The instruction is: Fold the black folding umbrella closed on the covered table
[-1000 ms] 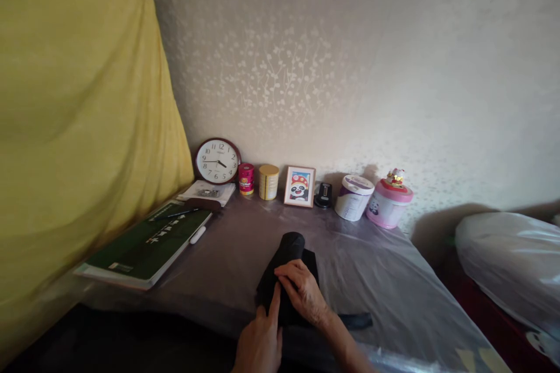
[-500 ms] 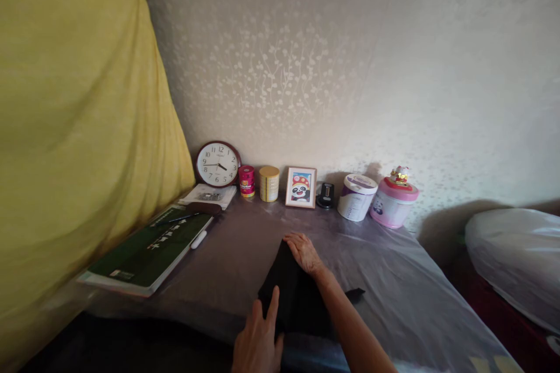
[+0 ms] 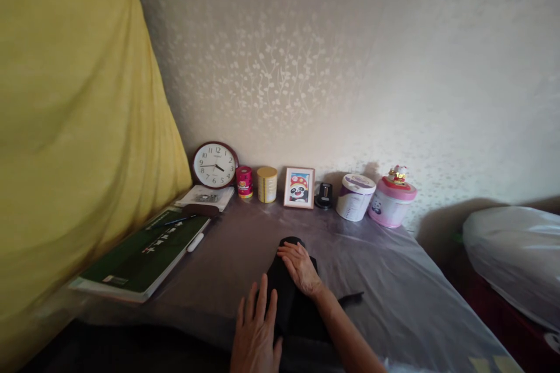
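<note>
A black piece of cloth (image 3: 286,297) lies folded on the grey-covered table in front of me; its exact kind does not show. My right hand (image 3: 300,268) rests on its upper part, palm down, with the fingers laid out across it. At the cloth's left edge, my left hand (image 3: 257,326) is spread with fingers pointing forward; whether it touches the cloth I cannot tell. A thin black strip (image 3: 351,299) sticks out to the right, beyond my right forearm. The forearm hides part of the cloth.
Along the wall stand a clock (image 3: 215,166), a pink tin (image 3: 244,182), a yellow-lidded can (image 3: 266,185), a framed panda picture (image 3: 299,187), and two tubs, purple-white (image 3: 355,198) and pink (image 3: 392,203). A green book (image 3: 146,253) lies left, beside a yellow curtain (image 3: 87,128).
My right hand has moved from the cloth's top corner down onto its surface. The cloth's pointed top now looks rounded and folded. My left hand has opened from a pointing shape to spread fingers.
</note>
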Tool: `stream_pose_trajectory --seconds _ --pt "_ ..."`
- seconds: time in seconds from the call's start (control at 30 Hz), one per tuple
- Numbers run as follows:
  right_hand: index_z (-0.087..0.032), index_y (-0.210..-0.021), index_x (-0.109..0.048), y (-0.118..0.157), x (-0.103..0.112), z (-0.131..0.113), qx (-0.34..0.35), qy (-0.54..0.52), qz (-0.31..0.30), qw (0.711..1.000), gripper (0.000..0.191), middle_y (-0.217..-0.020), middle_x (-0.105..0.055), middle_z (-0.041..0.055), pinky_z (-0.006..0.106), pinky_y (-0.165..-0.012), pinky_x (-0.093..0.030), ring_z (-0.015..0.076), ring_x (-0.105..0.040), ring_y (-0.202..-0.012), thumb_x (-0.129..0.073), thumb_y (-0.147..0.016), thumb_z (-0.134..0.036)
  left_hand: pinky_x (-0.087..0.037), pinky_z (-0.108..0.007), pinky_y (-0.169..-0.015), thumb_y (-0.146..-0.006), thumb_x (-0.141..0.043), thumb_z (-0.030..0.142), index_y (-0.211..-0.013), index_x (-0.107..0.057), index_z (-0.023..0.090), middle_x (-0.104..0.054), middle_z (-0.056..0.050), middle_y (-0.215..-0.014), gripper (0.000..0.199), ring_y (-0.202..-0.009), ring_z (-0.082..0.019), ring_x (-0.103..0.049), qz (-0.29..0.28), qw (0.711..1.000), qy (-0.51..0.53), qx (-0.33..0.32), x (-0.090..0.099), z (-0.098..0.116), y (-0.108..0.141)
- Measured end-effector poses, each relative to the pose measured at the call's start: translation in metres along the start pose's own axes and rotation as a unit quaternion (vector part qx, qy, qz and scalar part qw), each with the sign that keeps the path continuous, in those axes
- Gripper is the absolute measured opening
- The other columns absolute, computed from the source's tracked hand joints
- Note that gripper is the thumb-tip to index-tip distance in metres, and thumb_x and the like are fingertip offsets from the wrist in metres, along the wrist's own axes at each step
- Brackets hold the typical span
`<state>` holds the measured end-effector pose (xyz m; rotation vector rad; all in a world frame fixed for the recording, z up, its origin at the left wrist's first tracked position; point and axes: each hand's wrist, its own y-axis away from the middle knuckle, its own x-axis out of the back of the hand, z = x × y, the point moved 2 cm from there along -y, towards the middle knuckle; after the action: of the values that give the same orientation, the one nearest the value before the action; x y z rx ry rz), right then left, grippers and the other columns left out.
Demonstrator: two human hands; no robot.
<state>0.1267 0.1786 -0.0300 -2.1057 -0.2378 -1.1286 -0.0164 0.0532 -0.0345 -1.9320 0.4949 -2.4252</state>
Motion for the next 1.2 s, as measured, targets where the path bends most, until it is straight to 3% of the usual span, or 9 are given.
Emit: stream_pose_trajectory --seconds 0.17,0.33,0.43,0.57,0.73,0.97,1.03,1.1,1.2 --pt "-0.020 -0.107 -0.062 -0.020 0.005 0.024 -0.043 0.051 0.061 0.996 0.034 -0.113 -0.064 0.0080 0.043 -0.099 -0.035 0.0197 -0.051 -0.113 -0.032 -0.093 -0.026 -0.029 -0.040 -0.104 -0.072 -0.044 0.023 -0.136 -0.032 0.014 -0.030 -0.008 -0.144 0.065 -0.128 -0.026 -0.034 -0.053 0.998 0.023 -0.023 -0.005 0.000 -0.003" --pt "-0.018 -0.109 -0.057 0.012 0.016 0.012 -0.133 0.054 0.165 0.976 0.029 -0.110 -0.062 0.0107 0.043 -0.095 -0.041 0.0217 -0.056 -0.105 -0.036 -0.089 -0.023 -0.028 -0.037 -0.103 -0.072 -0.040 0.014 -0.138 -0.023 0.009 -0.036 -0.012 -0.141 0.068 -0.126 -0.024 -0.036 -0.123 0.992 0.027 0.008 0.004 0.008 -0.002" --pt "-0.018 -0.106 -0.057 0.033 0.007 0.001 -0.164 0.034 0.165 0.972 0.027 -0.108 -0.061 0.0116 0.043 -0.090 -0.045 0.0235 -0.057 -0.102 -0.038 -0.087 -0.025 -0.032 -0.040 -0.099 -0.071 -0.039 0.008 -0.141 -0.011 0.016 -0.036 -0.013 -0.141 0.076 -0.120 -0.027 -0.041 -0.128 0.991 0.017 0.021 0.018 0.015 -0.002" --pt "-0.014 -0.109 -0.055 0.040 -0.009 0.000 -0.184 0.018 0.161 0.970 0.031 -0.115 -0.058 0.0158 0.044 -0.090 -0.045 0.0261 -0.054 -0.108 -0.036 -0.087 -0.024 -0.036 -0.046 -0.094 -0.069 -0.039 0.002 -0.140 -0.010 0.026 -0.039 -0.015 -0.138 0.081 -0.115 -0.029 -0.047 -0.152 0.987 -0.005 0.048 0.031 0.023 -0.003" --pt "-0.015 -0.110 -0.055 0.036 -0.014 0.004 -0.198 -0.014 0.153 0.968 0.034 -0.118 -0.056 0.0155 0.043 -0.091 -0.046 0.0250 -0.054 -0.109 -0.034 -0.085 -0.024 -0.046 -0.037 -0.082 -0.055 -0.046 -0.009 -0.140 0.001 0.023 -0.020 -0.022 -0.145 0.103 -0.103 -0.029 -0.058 -0.229 0.968 0.059 0.088 0.027 0.029 -0.004" --pt "-0.016 -0.105 -0.059 0.041 0.004 0.013 -0.188 -0.109 0.145 0.965 0.034 -0.112 -0.060 0.0132 0.042 -0.091 -0.046 0.0239 -0.058 -0.103 -0.042 -0.078 -0.029 -0.042 -0.030 -0.090 -0.064 -0.042 -0.005 -0.142 -0.007 0.020 -0.035 -0.018 -0.137 0.089 -0.108 -0.021 -0.054 -0.140 0.970 0.188 0.063 0.027 0.013 -0.001" --pt "-0.018 -0.099 -0.061 0.047 0.017 0.026 -0.235 -0.148 0.163 0.947 0.033 -0.106 -0.063 0.0121 0.042 -0.087 -0.048 0.0244 -0.061 -0.095 -0.046 -0.075 -0.034 -0.042 -0.025 -0.089 -0.065 -0.045 -0.001 -0.142 -0.010 0.020 -0.041 -0.014 -0.133 0.087 -0.108 -0.018 -0.053 -0.125 0.956 0.259 0.063 0.036 0.005 0.002" --pt "-0.017 -0.094 -0.062 0.055 0.032 0.042 -0.313 -0.195 0.182 0.911 0.033 -0.096 -0.066 0.0115 0.042 -0.081 -0.050 0.0256 -0.063 -0.089 -0.049 -0.072 -0.038 -0.048 -0.022 -0.073 -0.068 -0.046 0.006 -0.142 -0.009 0.025 -0.041 -0.011 -0.133 0.085 -0.094 -0.015 -0.058 -0.132 0.924 0.350 0.083 0.047 0.000 0.005" --pt "-0.016 -0.092 -0.063 0.066 0.049 0.057 -0.367 -0.287 0.186 0.865 0.035 -0.089 -0.067 0.0109 0.037 -0.069 -0.053 0.0260 -0.065 -0.084 -0.048 -0.074 -0.043 -0.044 -0.020 -0.043 -0.070 -0.045 0.014 -0.141 -0.002 0.032 -0.044 -0.011 -0.130 0.085 -0.056 -0.006 -0.055 -0.171 0.841 0.501 0.107 0.066 -0.003 0.011"
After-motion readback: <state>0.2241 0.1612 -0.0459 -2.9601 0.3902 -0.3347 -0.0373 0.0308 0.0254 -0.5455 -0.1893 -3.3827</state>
